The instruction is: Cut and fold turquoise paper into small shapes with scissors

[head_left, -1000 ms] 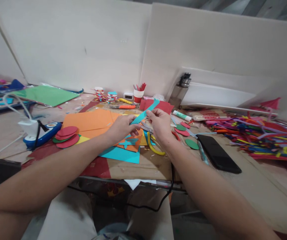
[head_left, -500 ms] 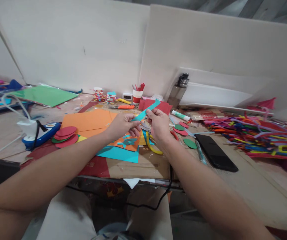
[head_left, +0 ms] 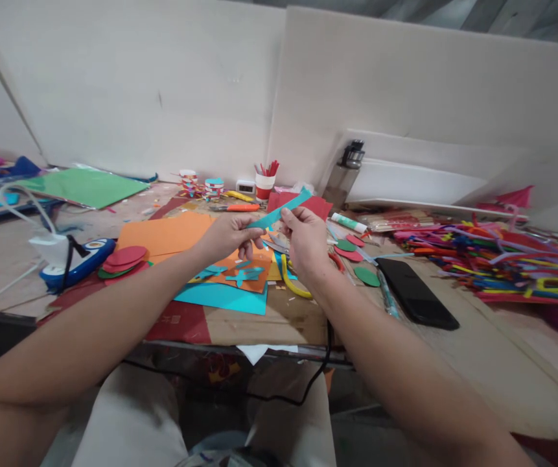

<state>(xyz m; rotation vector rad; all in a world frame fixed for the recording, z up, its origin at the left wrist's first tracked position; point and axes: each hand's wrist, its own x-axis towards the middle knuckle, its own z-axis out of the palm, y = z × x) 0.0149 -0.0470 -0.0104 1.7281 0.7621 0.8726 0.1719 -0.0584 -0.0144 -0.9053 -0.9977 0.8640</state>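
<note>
A narrow strip of turquoise paper [head_left: 275, 216] is stretched slantwise between my two hands, above the worktable. My left hand [head_left: 234, 236] pinches its lower left end. Further up the strip, my right hand [head_left: 304, 235] grips it between thumb and forefinger, and the upper end sticks out past the thumb. Beneath the hands lie orange paper sheets [head_left: 166, 230], small turquoise cut pieces [head_left: 247, 275] and a larger turquoise sheet [head_left: 225, 298]. Yellow-handled scissors [head_left: 294, 282] rest just below my right hand, their blades partly hidden by it.
A black phone [head_left: 417, 293], a glue stick [head_left: 349, 222] and a heap of pipe cleaners [head_left: 507, 259] lie to the right. On the left are red paper circles [head_left: 126, 258] and a blue power strip [head_left: 80, 263]. Behind stand a bottle [head_left: 344, 175] and a cup of red sticks [head_left: 265, 185].
The turquoise strip, still in both hands, now tilts less steeply. My left hand has shifted slightly left, showing more of the strip, and the view has moved a little.
</note>
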